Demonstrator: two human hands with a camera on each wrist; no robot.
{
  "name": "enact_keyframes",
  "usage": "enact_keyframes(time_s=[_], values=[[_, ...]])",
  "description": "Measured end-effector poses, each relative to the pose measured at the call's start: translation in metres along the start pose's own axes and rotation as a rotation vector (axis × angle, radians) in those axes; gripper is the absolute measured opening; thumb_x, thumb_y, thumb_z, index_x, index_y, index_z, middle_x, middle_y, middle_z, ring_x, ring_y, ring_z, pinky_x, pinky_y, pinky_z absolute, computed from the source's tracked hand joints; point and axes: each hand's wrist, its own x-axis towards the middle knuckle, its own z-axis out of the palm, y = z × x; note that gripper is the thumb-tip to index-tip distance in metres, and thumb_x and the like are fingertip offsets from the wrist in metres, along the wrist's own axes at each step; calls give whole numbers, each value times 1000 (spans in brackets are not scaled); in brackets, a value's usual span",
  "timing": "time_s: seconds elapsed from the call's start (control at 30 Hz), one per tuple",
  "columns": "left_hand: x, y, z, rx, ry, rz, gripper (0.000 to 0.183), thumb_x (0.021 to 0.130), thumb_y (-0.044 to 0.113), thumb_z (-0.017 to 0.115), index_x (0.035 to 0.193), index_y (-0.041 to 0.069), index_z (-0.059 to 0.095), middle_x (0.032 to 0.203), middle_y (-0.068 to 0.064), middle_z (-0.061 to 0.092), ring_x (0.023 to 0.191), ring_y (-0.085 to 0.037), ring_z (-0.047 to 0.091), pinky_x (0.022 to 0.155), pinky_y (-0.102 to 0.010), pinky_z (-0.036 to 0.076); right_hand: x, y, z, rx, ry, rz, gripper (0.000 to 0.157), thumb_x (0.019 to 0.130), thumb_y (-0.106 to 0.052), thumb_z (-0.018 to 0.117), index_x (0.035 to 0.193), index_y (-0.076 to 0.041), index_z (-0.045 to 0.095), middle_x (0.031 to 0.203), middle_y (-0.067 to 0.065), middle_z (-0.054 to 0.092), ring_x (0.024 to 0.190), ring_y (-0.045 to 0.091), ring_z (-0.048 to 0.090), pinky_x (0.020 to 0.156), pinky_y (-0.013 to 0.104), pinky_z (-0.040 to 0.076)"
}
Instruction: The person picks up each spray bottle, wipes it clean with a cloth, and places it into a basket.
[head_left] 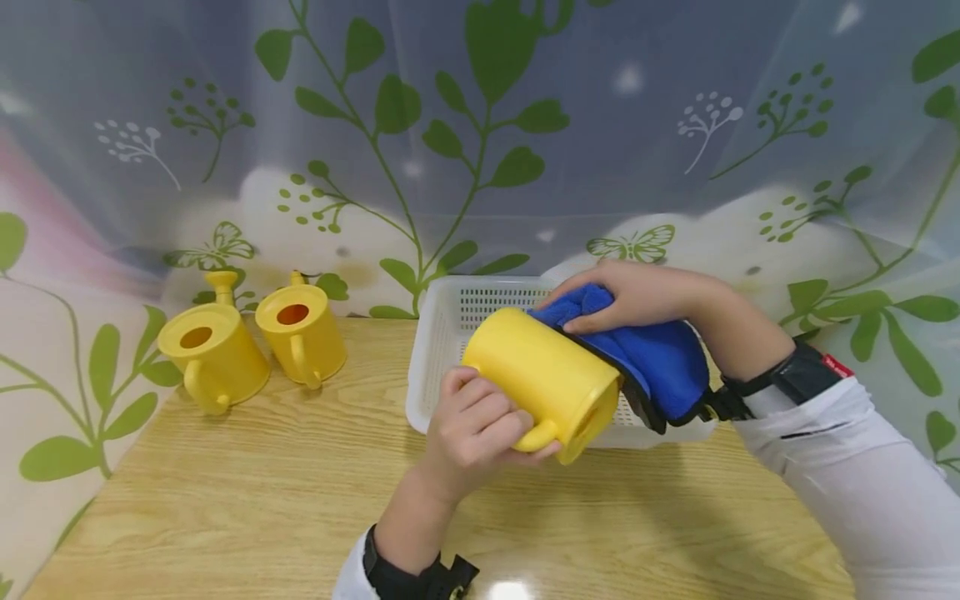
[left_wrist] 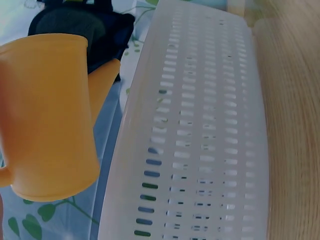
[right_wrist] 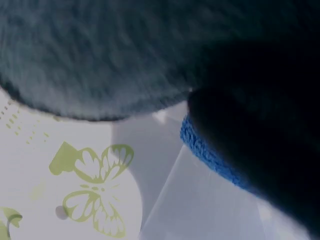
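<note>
A yellow watering can (head_left: pixel 540 371) is held tilted on its side above the white basket. My left hand (head_left: pixel 480 421) grips it by the handle (head_left: pixel 537 437), fingers curled. With my right hand (head_left: pixel 637 296) I hold a blue cloth (head_left: pixel 652 358) with dark edging against the can's far side. In the left wrist view the can (left_wrist: pixel 50 120) shows its spout (left_wrist: pixel 104 87), and the dark cloth (left_wrist: pixel 107 35) is behind it. Cloth (right_wrist: pixel 100 60) fills the top of the right wrist view, blurred and dark; the right fingers there are hard to make out.
Two more yellow watering cans, one at the far left (head_left: pixel 225 354) and one beside it (head_left: pixel 318 333), stand upright on the wooden table (head_left: pixel 300 492). The white perforated basket (head_left: pixel 435 358) sits near the back. Behind it hangs a leaf-patterned curtain (head_left: pixel 600 125).
</note>
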Motion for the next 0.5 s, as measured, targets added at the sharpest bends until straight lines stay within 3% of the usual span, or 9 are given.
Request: enact_keyframes(time_s=[0.33, 0.5], values=[[-2, -5, -4, 9, 25, -40, 32, 80, 36, 67, 61, 14, 53, 56, 5, 49, 57, -12, 45, 62, -33, 38, -32, 4, 3, -30, -24, -36, 37, 89, -36, 58, 124, -28, 53, 126, 1, 54, 108, 14, 51, 90, 42, 43], [-1, -4, -2, -16, 23, -36, 32, 79, 35, 68, 62, 14, 53, 56, 5, 48, 57, -12, 44, 63, -33, 38, -37, 10, 6, -14, -30, -35, 36, 90, -35, 56, 125, -26, 53, 126, 2, 54, 111, 15, 50, 92, 44, 42]])
